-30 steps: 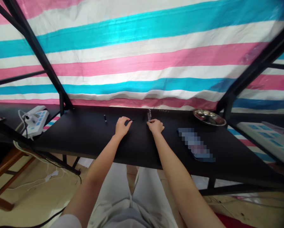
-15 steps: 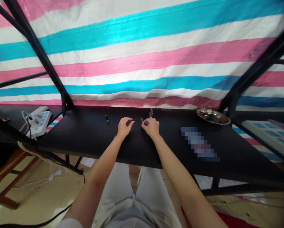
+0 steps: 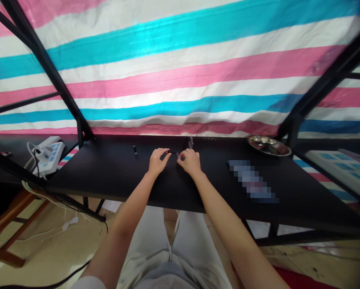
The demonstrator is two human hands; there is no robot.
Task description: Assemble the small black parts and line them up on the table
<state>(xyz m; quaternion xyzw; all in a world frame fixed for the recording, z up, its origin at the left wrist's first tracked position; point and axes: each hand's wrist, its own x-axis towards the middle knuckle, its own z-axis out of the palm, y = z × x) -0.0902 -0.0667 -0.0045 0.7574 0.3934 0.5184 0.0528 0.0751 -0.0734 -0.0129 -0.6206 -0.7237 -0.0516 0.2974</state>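
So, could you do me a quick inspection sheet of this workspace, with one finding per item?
Surface: black desk, no spills seen.
Job's things: thin dark stick and small clear piece, ends close together; contact too small to judge. Clear bits stand behind the right hand.
Clutter: dark cylinder to the left; metal plate and pixelated slab to the right.
Grippers: none, bare hands; the left hand pinches the stick, the right pinches the clear piece.
Cables: white cords at the left, by a power strip.
Surroundings: striped sheet behind, black frame at the sides, wooden furniture lower left.
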